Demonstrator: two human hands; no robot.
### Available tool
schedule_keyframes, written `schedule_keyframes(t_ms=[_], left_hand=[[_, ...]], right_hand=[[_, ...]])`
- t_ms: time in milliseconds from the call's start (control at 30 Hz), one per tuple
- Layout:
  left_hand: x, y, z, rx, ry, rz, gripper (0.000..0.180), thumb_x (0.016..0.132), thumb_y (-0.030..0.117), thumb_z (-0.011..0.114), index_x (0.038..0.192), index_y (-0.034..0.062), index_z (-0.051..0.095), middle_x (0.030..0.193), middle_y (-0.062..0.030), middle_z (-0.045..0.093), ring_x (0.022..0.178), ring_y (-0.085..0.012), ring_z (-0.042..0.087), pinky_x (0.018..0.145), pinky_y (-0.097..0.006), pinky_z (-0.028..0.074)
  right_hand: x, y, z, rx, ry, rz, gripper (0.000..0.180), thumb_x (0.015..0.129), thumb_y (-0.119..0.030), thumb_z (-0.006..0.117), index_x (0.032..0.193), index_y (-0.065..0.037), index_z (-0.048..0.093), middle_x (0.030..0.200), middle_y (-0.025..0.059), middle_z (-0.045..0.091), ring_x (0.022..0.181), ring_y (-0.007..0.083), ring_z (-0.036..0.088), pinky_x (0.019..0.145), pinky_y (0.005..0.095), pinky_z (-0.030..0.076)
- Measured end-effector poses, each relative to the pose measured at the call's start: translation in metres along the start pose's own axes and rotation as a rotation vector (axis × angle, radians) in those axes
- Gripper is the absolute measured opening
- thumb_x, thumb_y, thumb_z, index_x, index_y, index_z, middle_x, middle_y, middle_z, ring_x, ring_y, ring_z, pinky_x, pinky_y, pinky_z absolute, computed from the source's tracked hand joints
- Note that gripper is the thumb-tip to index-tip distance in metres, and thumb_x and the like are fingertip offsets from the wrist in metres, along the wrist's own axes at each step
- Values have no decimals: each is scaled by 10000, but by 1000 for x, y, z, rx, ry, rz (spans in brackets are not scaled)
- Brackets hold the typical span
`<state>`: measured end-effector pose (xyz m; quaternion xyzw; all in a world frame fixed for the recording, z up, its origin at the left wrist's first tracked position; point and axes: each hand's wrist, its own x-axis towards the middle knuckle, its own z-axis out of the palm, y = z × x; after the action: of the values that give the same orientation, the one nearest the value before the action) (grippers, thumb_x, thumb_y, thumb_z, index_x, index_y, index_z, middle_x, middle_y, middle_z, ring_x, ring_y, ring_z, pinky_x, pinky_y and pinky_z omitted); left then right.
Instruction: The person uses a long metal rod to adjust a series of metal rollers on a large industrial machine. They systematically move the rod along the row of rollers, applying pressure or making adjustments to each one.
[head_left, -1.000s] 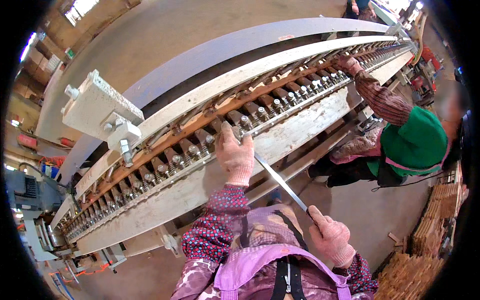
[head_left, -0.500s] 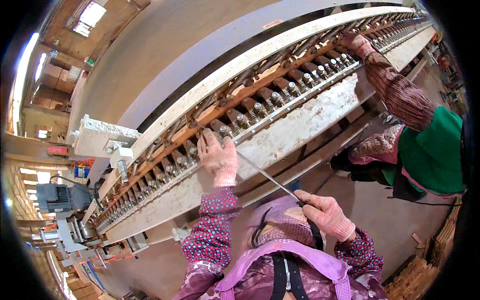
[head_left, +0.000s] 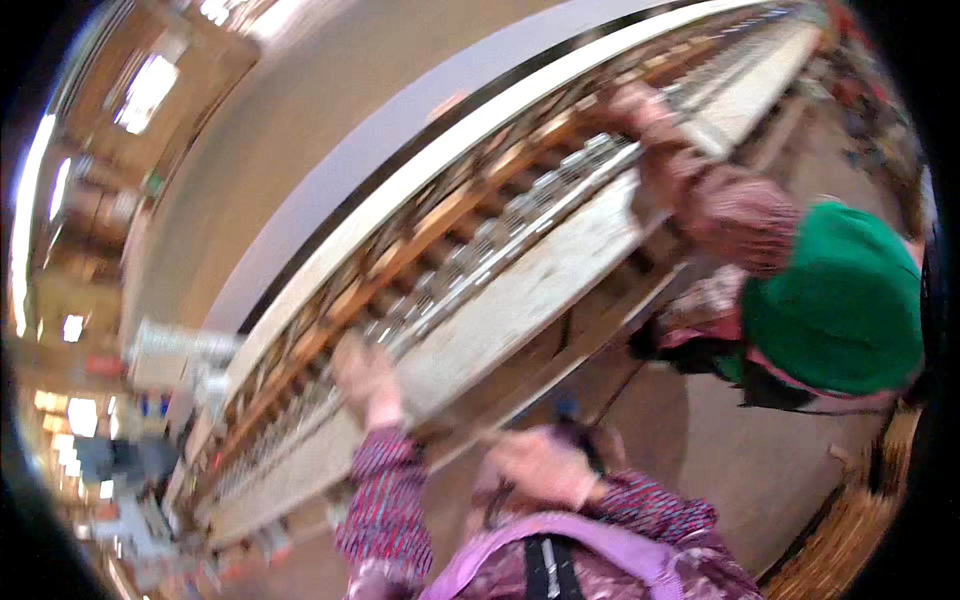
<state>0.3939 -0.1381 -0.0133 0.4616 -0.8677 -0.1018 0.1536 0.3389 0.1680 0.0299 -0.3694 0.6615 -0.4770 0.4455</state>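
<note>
Motion blurs the whole picture. My left hand (head_left: 368,378), in a pale pink knit glove, rests at the long row of metal spring bolts (head_left: 480,240), its fingers stretched toward the brown wooden strip (head_left: 400,258); nothing shows in it. Close to my chest is my right hand (head_left: 550,468), gloved alike and turned toward the left. Its fingers look closed, but the thin metal rod seen in it earlier cannot be made out now. Farther right, a co-worker's gloved hand (head_left: 640,108) reaches onto the same row.
A long whitish beam (head_left: 540,270) runs diagonally along the bolts. Behind them rises a large curved panel (head_left: 330,130). The co-worker in a green garment (head_left: 835,300) stands close on my right. Rough wood (head_left: 850,510) lies at lower right, and a grey motor (head_left: 125,455) is at far left.
The view has swung and blurred. My right hand has come in toward my chest, and the rod no longer shows clearly. My left hand stays at the bolt row, lower left in the picture.
</note>
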Motion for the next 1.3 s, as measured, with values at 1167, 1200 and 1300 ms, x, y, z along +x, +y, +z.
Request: schedule_keyframes(t_ms=[1167, 1200, 1300], left_hand=[[-122, 25, -24, -423, -49, -48, 656, 899, -8, 574, 1509, -40, 332, 1552, -243, 359, 1453, -321, 342, 1210, -382, 261], [-126, 25, -29, -520, -58, -22, 655, 898, -11, 571, 1506, -51, 329, 1556, -249, 351, 1453, -325, 342, 1211, -383, 258], [-134, 18, -52, -415, -61, 10, 645, 895, -15, 574, 1499, -48, 347, 1541, -250, 376, 1448, -347, 346, 1208, -381, 260]], right_hand=[[-101, 40, 32, -89, -7, -125, 379, 961, -168, 560, 1326, -67, 546, 1506, 199, 448, 1182, 372, 603, 1017, 398, 489], [-104, 39, 39, -154, 11, -184, 408, 976, -181, 550, 1370, -78, 523, 1484, 194, 475, 1183, 361, 604, 1022, 390, 485], [-111, 31, 59, -239, 62, -297, 474, 1007, -212, 534, 1462, -97, 471, 1421, 186, 546, 1182, 335, 608, 1032, 371, 474]])
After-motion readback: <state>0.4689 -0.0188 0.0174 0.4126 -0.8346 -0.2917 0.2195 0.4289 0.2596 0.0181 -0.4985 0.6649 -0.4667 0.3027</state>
